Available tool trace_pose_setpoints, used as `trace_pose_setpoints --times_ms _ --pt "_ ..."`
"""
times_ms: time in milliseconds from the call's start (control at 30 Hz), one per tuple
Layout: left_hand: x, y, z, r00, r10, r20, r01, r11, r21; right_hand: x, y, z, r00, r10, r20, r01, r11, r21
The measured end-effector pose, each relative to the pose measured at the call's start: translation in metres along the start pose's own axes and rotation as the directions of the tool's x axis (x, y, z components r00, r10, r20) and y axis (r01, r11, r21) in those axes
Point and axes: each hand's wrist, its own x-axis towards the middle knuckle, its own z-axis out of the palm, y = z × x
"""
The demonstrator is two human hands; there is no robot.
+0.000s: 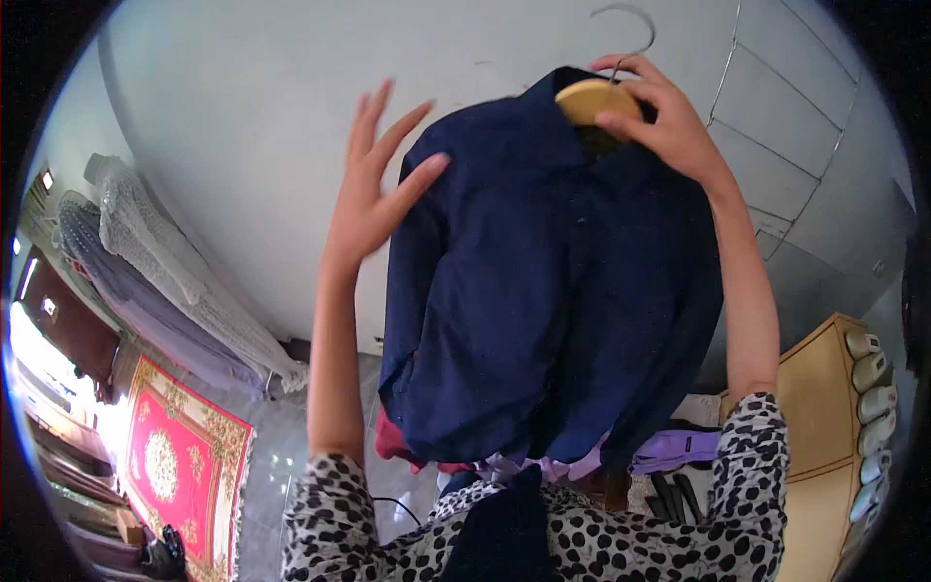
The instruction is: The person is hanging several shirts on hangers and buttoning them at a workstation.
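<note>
A dark navy collared long-sleeved shirt [553, 291] hangs spread out in front of me on a wooden hanger [585, 100]. Its metal hook points upward, and the rest of the wood is hidden inside the shirt. My right hand [674, 121] grips the hanger's top just below the hook, at the collar, with the thumb in front. Beside the shirt's left shoulder is my left hand [373, 189], raised with its fingers spread and nothing in it. Whether its thumb touches the cloth I cannot tell.
White and grey-lilac gowns [165, 242] hang along the left wall. A red patterned rug [179, 466] lies on the grey floor. Right stands a wooden cabinet [810, 398] beside a row of pale rounded objects [878, 403]. Purple folded cloth [679, 449] lies below the shirt.
</note>
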Motion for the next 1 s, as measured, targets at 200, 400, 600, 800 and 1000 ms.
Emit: trace_pose_setpoints --times_ms 200,400,600,800,1000 --pt "0.099 0.010 0.010 0.884 0.122 0.452 -0.211 0.965 0.153 0.021 -0.029 -0.039 0.987 -0.159 0.013 0.159 0.974 -0.158" --pt "0.124 0.027 0.019 0.876 0.222 0.428 -0.102 0.953 -0.284 0.024 -0.023 -0.050 0.991 -0.110 -0.082 0.098 0.986 -0.138" --pt "0.104 0.048 0.021 0.892 0.450 0.041 -0.451 0.881 0.146 0.018 -0.020 -0.055 0.981 -0.127 -0.148 0.106 0.984 -0.140" --pt "0.121 0.036 0.005 0.909 0.263 0.322 -0.258 0.964 -0.060 0.020 -0.028 -0.066 0.978 -0.107 -0.180 0.093 0.992 -0.081" --pt "0.129 0.025 -0.009 0.944 0.316 0.096 -0.325 0.942 0.089 -0.025 0.005 -0.093 0.922 -0.218 -0.320 -0.013 0.809 -0.588"
